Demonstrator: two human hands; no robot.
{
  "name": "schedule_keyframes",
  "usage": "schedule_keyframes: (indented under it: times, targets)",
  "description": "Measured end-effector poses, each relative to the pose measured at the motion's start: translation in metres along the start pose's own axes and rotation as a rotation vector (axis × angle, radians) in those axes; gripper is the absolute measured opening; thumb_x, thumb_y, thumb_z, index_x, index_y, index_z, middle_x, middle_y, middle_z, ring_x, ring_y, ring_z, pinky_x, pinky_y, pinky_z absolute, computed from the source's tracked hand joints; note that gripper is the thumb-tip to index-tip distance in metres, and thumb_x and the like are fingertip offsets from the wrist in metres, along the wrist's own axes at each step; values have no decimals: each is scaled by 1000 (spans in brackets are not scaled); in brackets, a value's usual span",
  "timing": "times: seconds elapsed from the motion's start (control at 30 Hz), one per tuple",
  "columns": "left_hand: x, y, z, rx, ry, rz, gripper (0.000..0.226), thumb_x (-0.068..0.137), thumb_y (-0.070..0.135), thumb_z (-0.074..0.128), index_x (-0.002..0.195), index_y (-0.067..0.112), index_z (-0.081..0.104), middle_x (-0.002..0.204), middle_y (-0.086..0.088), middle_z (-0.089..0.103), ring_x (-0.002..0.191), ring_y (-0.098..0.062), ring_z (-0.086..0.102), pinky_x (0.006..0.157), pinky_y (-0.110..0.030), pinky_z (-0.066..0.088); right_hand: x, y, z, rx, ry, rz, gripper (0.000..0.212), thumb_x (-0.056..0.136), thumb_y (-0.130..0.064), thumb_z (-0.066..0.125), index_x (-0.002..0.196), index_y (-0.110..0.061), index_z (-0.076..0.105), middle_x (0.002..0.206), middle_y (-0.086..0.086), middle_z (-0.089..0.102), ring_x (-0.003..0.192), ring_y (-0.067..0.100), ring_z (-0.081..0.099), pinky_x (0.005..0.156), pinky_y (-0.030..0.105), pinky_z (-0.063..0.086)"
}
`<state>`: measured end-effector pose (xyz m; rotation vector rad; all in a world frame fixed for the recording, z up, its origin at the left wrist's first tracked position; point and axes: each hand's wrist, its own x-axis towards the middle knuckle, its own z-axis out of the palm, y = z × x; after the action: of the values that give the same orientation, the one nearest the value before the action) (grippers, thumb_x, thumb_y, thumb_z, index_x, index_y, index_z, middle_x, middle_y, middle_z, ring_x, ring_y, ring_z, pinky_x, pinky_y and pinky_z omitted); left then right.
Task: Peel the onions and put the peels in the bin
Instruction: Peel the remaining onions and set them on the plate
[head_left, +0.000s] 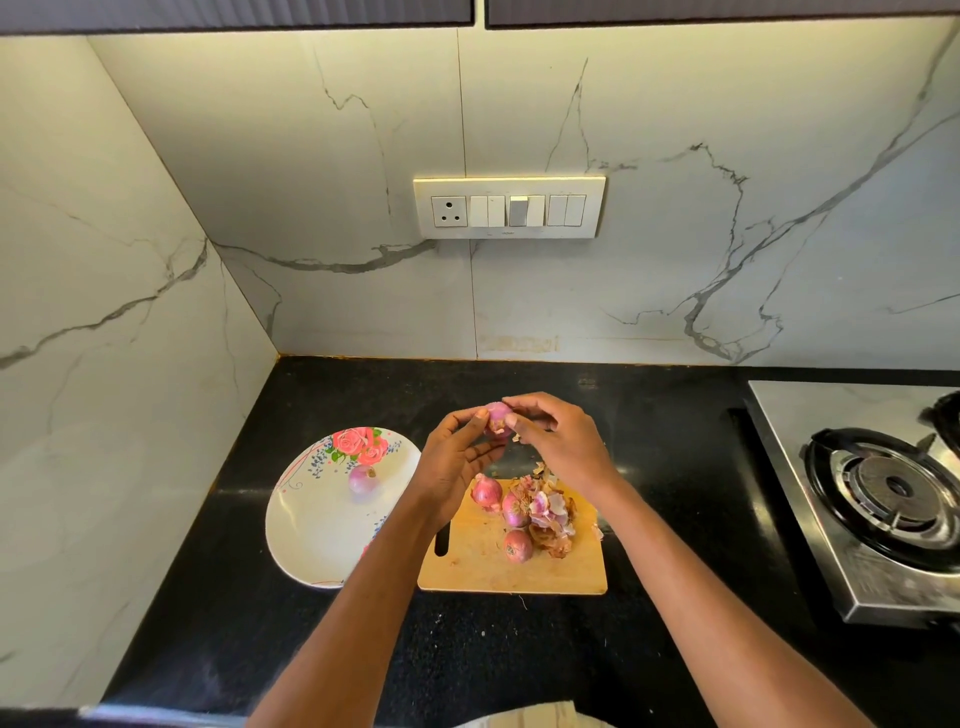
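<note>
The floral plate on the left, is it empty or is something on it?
Not empty. The plate holds one small onion near its far rim, just below the rose pattern; the rest is bare.

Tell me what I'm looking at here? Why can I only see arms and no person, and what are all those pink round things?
The camera sits on the person's head and looks down, so you see only their arms reaching forward. There is just this one picture, from that head view.

The left hand and the right hand both hold one small red onion up in the air, above a black kitchen counter, and seem to be picking off its dry skin.

Below them lies a wooden cutting board. On it are three more onions and a heap of onion peels.

To the left is a white plate with roses, holding one peeled onion. On the right is a gas stove. A switch panel is on the wall.

I see no bin in this picture.
</note>
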<state>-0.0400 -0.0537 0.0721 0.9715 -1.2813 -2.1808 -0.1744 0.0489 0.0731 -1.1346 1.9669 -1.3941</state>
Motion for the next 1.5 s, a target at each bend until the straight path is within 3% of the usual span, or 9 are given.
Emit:
schedule_keyframes:
  times: [0.17, 0.4, 0.8, 1.1, 1.37, 1.5]
  targets:
    - [-1, -5, 2, -73, 46, -5, 35, 101, 23, 59, 131, 6, 54, 123, -17, 67, 104, -28, 73, 90, -34, 60, -9, -2, 5, 79, 15, -46, 25, 94, -32, 71, 118, -29, 70, 114, -14, 71, 106, -1, 67, 88, 19, 57]
    - [-3, -8, 3, -65, 37, 16, 33, 97, 23, 63, 126, 10, 54, 122, -16, 68, 101, -28, 74, 92, -38, 60, -11, 9, 8, -146, 173, -250, 17, 86, -20, 79, 103, -16, 78, 99, -7, 72, 91, 5, 68, 77, 18, 57]
    - [-7, -2, 4, 42, 21, 47, 27, 99, 26, 60, 124, 20, 64, 117, -6, 71, 109, -25, 69, 87, -27, 59, -11, 9, 7, -288, 173, -367, 20, 89, -21, 76, 108, -15, 76, 103, -1, 74, 91, 4, 67, 79, 10, 54]
    - [-9, -2, 2, 100, -51, 77, 45, 84, 37, 64, 126, 22, 62, 126, -8, 66, 115, -27, 67, 91, -29, 58, -9, 4, 3, -162, 156, -208, 7, 91, -22, 74, 98, -22, 75, 90, -18, 70, 89, -2, 66, 74, 7, 50]
    - [-4, -6, 3, 184, -55, 198, 40, 91, 23, 67, 131, 19, 58, 127, -6, 66, 114, -23, 69, 99, -36, 56, -6, 3, 4, 114, 157, 15, 6, 92, -22, 73, 96, -22, 77, 90, -11, 75, 90, 6, 69, 76, 16, 55]
    - [-7, -11, 0, 233, -46, 221, 49, 86, 30, 68, 133, 19, 56, 128, -5, 66, 116, -22, 68, 103, -40, 54, -10, 1, 8, 266, 153, 134, 7, 93, -18, 73, 97, -18, 77, 91, -6, 76, 91, 7, 71, 76, 16, 55]
